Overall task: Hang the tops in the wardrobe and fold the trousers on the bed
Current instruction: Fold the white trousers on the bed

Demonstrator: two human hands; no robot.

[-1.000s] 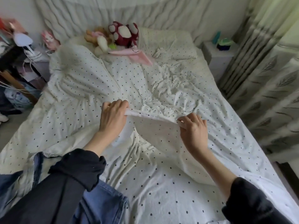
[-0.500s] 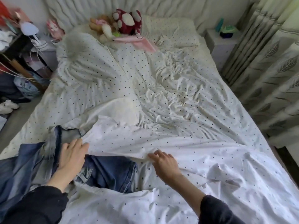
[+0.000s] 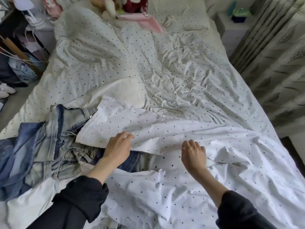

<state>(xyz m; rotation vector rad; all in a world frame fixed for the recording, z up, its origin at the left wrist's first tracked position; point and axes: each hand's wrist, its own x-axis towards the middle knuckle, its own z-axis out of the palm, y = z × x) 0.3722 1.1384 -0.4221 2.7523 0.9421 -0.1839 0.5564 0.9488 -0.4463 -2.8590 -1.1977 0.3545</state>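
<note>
The jeans (image 3: 54, 146) lie in a heap by the bed's (image 3: 189, 83) left edge, partly under the dotted sheet (image 3: 148, 129). The left hand (image 3: 118, 148) is nearer, its grip pinching the sheet. The right hand's (image 3: 194, 153) grip is curled on the sheet too.

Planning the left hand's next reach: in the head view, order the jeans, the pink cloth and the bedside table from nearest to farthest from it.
1. The jeans: directly beside and under the left hand, near-left of the bed.
2. The pink cloth: far end of the bed, by the soft toys.
3. The bedside table: beyond the bed's far right corner.
</note>
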